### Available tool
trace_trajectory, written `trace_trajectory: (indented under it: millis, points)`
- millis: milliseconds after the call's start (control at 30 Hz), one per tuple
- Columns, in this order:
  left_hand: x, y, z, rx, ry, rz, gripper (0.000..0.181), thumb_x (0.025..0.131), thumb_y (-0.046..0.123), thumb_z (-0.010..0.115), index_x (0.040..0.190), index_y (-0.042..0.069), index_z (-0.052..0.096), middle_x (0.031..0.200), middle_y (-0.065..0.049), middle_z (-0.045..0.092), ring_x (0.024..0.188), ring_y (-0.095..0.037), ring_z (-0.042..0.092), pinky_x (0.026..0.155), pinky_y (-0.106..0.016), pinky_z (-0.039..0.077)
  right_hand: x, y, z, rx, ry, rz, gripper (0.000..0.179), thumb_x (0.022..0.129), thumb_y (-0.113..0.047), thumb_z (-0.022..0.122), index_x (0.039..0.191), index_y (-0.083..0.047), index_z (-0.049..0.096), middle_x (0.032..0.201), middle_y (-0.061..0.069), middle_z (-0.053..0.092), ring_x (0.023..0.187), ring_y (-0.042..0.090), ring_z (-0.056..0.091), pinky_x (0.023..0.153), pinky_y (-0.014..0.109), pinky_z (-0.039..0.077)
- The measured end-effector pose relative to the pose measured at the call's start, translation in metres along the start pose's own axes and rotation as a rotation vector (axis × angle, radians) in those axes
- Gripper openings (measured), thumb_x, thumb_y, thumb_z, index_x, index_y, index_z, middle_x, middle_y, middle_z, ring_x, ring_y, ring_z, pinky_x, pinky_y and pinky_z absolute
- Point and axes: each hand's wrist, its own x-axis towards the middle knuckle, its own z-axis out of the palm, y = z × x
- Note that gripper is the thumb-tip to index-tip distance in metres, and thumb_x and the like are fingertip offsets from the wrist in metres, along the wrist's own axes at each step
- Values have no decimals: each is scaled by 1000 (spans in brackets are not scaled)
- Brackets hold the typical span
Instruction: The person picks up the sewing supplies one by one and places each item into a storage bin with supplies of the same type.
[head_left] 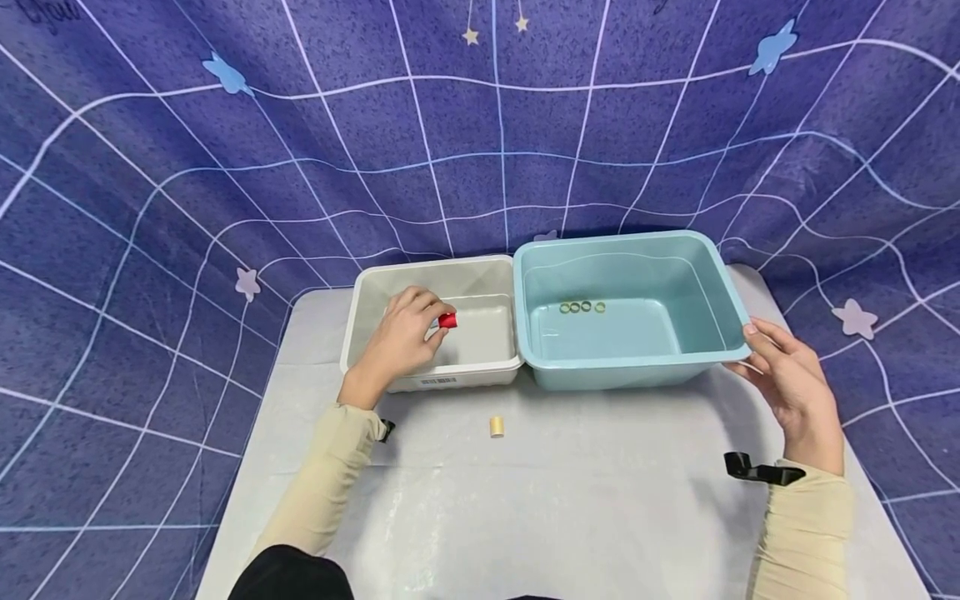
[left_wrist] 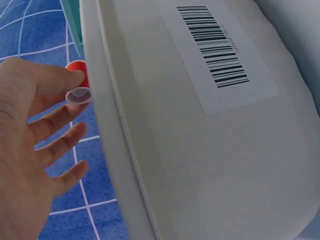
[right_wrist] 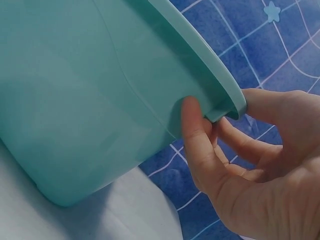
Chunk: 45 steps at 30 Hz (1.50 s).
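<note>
My left hand [head_left: 406,335] pinches a small red thread spool [head_left: 447,320] between thumb and fingertips, above the white bin [head_left: 435,367]. In the left wrist view the red spool shows a pale, clear round end, and the other fingers spread apart below it. At the right, my right hand [head_left: 793,385] grips the rim of the light blue bin [head_left: 637,363] near its front right corner. The right wrist view has one finger against the bin's outer wall. A small yellow spool [head_left: 497,427] stands on the table in front of the bins.
Several small yellowish-green rings [head_left: 586,307] lie in a row on the blue bin's floor. The two bins stand side by side on a table with a white cover [head_left: 570,508]. Behind hangs a blue curtain [head_left: 465,125] with grid lines and stars.
</note>
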Motion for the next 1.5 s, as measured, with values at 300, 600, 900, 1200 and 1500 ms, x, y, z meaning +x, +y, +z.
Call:
trace_trajectory:
  millis: [300,600,900,1200,1500]
  points:
    - [8,-11,6,2,-75,-32,29,95,21,73,123,14,72,121,-8,70,127,-30,54,114,-55,39,2,-1,0,-3,-4,-5,21,105,-3,57,116,-13,72,104,1,80,89,14,78,73,30,65]
    - [21,-25,9,5,-129,-28,24,95,21,73,118,15,74,121,-6,72,125,-31,57,104,-52,45,5,-1,1,20,-12,-6,21,105,-1,57,115,-11,72,103,2,80,88,15,78,74,30,66]
    - [34,-37,21,-8,-201,-19,25,94,19,72,119,15,74,115,-3,70,119,-28,61,99,-51,49,4,0,0,-10,0,6,21,105,-3,58,116,-15,72,104,-1,80,88,14,78,74,29,65]
    - [47,-50,36,-59,-259,-6,26,92,12,75,118,12,75,109,-3,69,101,-24,66,91,-44,56,3,0,-2,-11,-4,8,23,105,-4,57,117,-16,72,105,-1,80,91,13,78,75,29,65]
    - [56,-55,49,9,-335,-15,16,91,12,76,107,17,74,102,-2,66,91,-24,65,80,-46,57,2,0,-2,-12,9,15,22,105,-5,57,117,-16,73,105,-1,80,91,12,78,74,29,65]
